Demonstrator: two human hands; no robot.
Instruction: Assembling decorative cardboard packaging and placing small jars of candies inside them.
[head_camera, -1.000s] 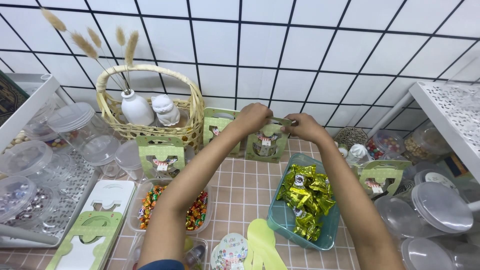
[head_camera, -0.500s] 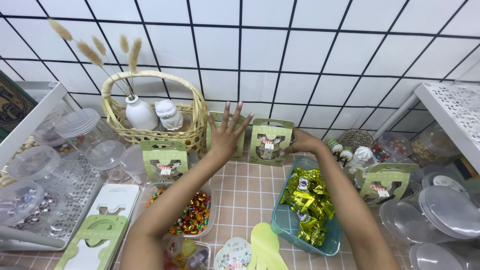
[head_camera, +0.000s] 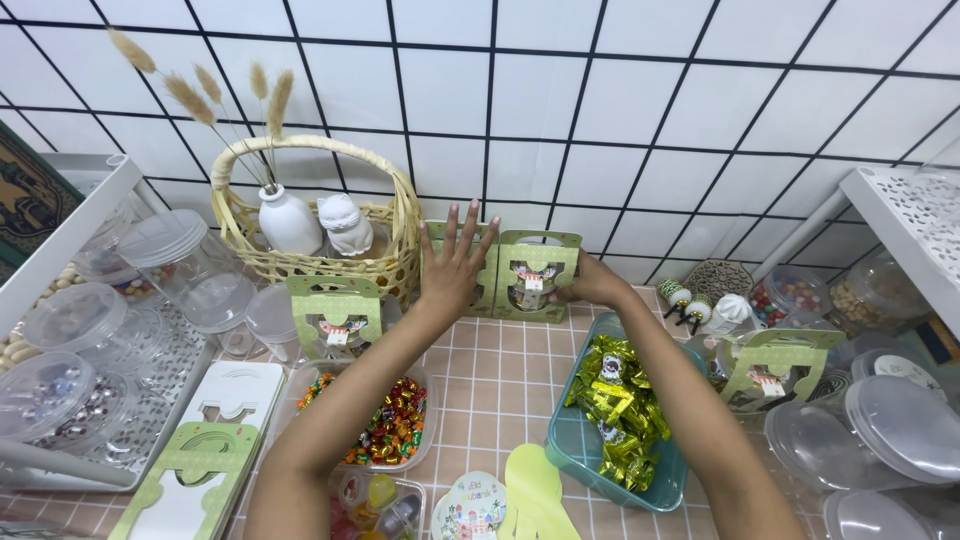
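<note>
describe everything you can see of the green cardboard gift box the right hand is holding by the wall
The light green cardboard gift box stands upright at the foot of the white tiled wall, at the back of the pink tiled counter. It has a cut-out handle on top and a front window showing a small tag or figure. The right hand grips its right edge; the left hand, fingers spread, lies flat against a similar green box beside it.

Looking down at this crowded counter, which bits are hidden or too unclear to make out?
All in the head view:
- The green box by the wall: mostly covered by the spread left hand.
- Right hand: fingertips tucked behind the second green box, so its grip is unclear.
- Picture in that box's window: too small to tell.
- Clear lids at right: cut off by the frame edge.
- Candy tub: cut off at the bottom.
</note>
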